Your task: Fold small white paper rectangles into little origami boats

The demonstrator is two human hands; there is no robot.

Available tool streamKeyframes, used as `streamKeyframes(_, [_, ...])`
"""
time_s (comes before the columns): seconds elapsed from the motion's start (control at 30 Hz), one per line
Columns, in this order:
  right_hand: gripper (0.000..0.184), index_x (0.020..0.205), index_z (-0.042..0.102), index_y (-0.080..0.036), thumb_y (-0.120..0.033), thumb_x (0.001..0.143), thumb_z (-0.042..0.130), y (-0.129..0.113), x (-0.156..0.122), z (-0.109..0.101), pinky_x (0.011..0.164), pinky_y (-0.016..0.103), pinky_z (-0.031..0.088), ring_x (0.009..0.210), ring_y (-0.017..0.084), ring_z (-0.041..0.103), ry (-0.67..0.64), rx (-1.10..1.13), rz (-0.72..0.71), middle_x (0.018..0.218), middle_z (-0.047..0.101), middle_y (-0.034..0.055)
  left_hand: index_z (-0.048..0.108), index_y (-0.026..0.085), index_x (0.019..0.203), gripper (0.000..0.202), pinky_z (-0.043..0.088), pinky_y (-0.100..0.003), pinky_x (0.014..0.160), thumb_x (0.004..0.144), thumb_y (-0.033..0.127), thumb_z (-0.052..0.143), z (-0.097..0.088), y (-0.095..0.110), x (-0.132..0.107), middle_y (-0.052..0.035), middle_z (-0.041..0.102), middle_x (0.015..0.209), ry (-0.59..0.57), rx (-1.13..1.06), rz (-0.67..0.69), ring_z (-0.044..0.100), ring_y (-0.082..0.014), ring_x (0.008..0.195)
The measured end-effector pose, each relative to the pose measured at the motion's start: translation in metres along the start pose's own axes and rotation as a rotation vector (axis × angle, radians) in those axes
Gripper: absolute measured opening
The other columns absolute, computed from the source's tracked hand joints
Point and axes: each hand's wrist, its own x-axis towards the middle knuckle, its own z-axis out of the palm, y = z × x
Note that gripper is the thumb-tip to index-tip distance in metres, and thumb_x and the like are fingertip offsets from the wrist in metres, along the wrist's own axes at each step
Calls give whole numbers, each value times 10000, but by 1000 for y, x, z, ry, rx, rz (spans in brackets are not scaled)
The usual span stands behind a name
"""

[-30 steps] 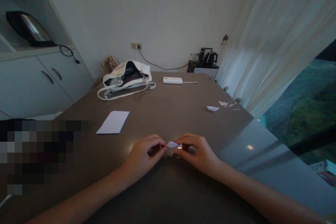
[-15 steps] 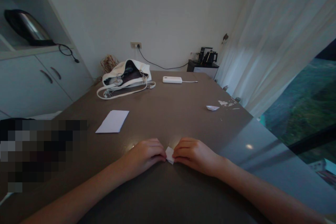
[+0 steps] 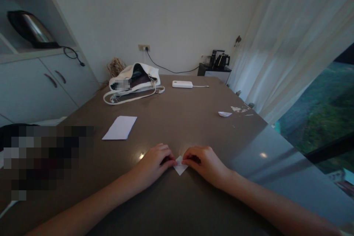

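Observation:
A small folded piece of white paper [image 3: 180, 169], diamond-shaped from here, is at the near middle of the brown table [image 3: 177, 125]. My left hand [image 3: 159, 159] pinches its left side between thumb and fingers. Opposite it, my right hand [image 3: 203, 160] pinches the right side, thumb and fingertips close to those of the left. The paper's lower corner points toward me. Farther right lies a small folded paper boat-like shape [image 3: 225, 114]. To the left of my hands is a stack of white paper sheets [image 3: 120, 128].
An open white handbag [image 3: 149, 70] with a looped strap lies at the far left. Behind the middle is a white power bank [image 3: 182, 84] with a short cable. White paper scraps [image 3: 240, 109] lie near the right edge. A blurred-out patch [image 3: 41, 155] covers the left side.
The folded paper has turned or shifted so that its lower corner shows more fully between my hands. My fingers have changed from lying over its sides to pinching them, knuckles raised.

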Motion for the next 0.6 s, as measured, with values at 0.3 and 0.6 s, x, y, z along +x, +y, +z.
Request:
streamKeyframes(0.3, [54,809,675,-166,-151,785,630,-8,0,-1,527,200,381,568,116,564,2,64,129,652,655,5,626,163,762,202,315,-305,690,862,327,564,3,11,-1,-37,595,773,48,117,-86,514,-212,786])
streamKeyframes(0.6, [83,761,672,-156,-112,770,602,-10,1,1,515,186,372,552,104,565,17,34,147,632,652,5,627,164,771,215,335,-326,706,847,355,567,4,14,-1,-46,603,794,52,155,-177,532,-225,801])
